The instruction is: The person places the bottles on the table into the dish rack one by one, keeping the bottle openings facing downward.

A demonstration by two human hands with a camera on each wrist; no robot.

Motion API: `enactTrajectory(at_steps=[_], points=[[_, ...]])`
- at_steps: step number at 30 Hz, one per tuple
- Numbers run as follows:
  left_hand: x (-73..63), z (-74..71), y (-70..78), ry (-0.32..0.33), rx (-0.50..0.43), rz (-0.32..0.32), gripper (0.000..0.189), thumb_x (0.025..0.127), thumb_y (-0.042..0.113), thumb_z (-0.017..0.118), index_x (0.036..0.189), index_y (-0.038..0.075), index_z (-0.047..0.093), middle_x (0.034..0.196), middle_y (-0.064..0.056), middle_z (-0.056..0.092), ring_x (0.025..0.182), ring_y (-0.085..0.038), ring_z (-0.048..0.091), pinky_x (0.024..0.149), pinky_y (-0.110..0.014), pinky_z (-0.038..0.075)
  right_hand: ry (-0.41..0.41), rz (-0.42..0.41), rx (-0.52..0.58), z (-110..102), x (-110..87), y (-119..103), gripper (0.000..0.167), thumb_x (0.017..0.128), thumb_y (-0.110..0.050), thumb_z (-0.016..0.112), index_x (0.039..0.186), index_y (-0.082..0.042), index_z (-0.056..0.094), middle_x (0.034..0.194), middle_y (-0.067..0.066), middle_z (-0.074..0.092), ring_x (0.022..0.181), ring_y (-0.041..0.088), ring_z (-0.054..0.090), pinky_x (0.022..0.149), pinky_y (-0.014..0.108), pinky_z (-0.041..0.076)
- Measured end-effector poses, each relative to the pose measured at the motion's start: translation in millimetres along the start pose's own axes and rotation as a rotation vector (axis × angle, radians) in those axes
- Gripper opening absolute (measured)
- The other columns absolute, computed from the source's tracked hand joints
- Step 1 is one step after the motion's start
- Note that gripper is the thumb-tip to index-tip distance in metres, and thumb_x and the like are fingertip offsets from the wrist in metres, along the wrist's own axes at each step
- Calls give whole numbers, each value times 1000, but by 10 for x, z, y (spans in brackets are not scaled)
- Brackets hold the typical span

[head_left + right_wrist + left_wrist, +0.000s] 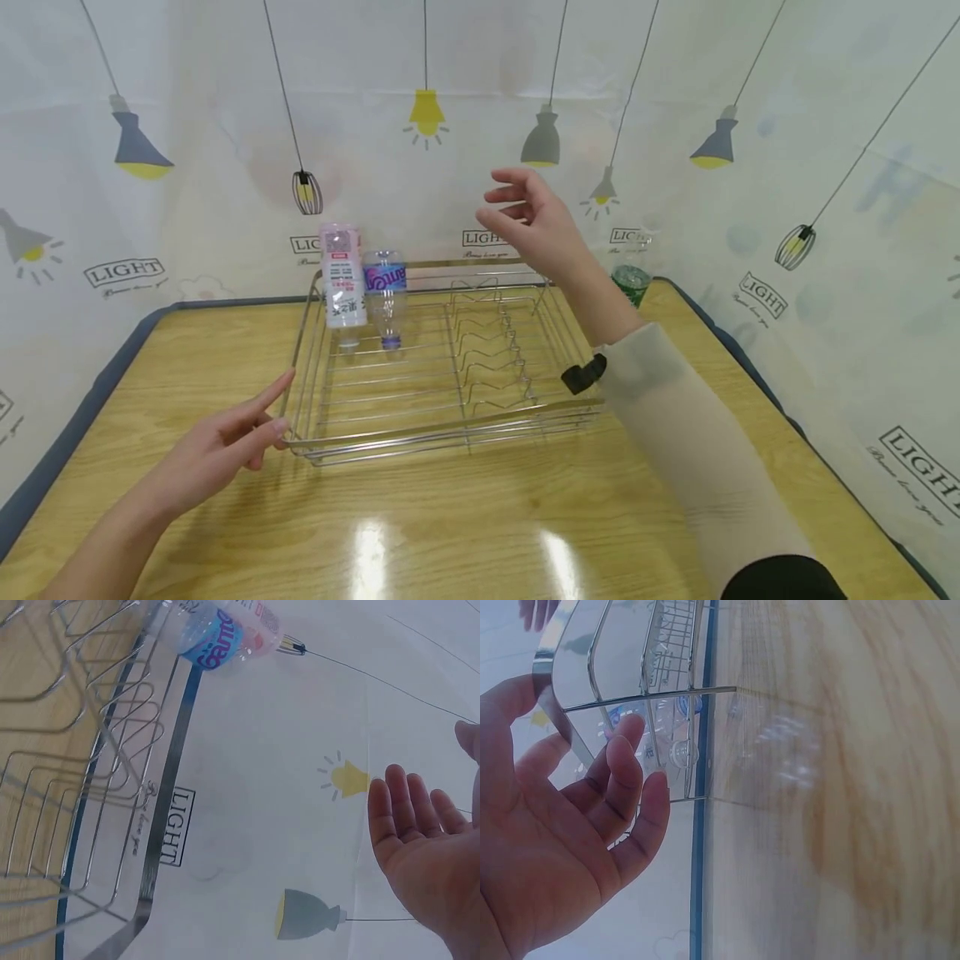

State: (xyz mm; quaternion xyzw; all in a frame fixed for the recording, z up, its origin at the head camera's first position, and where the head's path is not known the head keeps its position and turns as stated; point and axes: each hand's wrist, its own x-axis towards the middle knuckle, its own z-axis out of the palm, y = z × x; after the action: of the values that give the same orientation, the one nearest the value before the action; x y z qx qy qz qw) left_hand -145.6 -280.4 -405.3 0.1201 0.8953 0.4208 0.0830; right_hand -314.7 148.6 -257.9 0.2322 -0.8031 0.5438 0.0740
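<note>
I see the left hand point(213, 454) loosely touch a rack point(450, 423) stretching lengthwise rightward; the right hand point(538, 232) hovers, fingers relaxed.

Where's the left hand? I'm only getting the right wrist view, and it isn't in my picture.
Observer: In the head view, the left hand is at the near left corner of the wire rack.
Operator: Okay. The bottle with the blue and purple label, which end is down? The end is cut off for me.
Observer: The cap end; its purple cap is at the bottom in the head view.
Operator: Anything over past the rack's right side?
Observer: Yes, a clear item with a green label, partly hidden by the right forearm.
</note>
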Motion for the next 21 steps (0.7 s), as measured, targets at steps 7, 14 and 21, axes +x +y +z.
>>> enactTrajectory(at_steps=[7, 14, 21], points=[[1, -9, 3, -2, 7, -7, 65, 117, 36, 54, 175, 38, 25, 92, -7, 62, 99, -9, 70, 73, -31, 50, -10, 42, -96, -309, -336, 184, 60, 107, -35, 73, 161, -22, 49, 149, 6, 62, 129, 23, 65, 104, 40, 57], [1, -15, 3, -2, -4, 2, 64, 117, 36, 54, 175, 38, 26, 89, -5, 60, 101, -9, 69, 73, -31, 48, 60, 42, -118, -693, -678, 354, 57, 109, -26, 71, 161, -16, 50, 141, 0, 63, 122, 13, 64, 96, 20, 54], [-8, -18, 4, -7, -10, 3, 64, 118, 36, 54, 175, 38, 26, 86, -3, 57, 103, -10, 69, 73, -32, 47, 182, 59, -129, -1170, -942, 635, 52, 109, -24, 71, 158, -17, 54, 131, -17, 65, 115, 7, 64, 92, 15, 54]])
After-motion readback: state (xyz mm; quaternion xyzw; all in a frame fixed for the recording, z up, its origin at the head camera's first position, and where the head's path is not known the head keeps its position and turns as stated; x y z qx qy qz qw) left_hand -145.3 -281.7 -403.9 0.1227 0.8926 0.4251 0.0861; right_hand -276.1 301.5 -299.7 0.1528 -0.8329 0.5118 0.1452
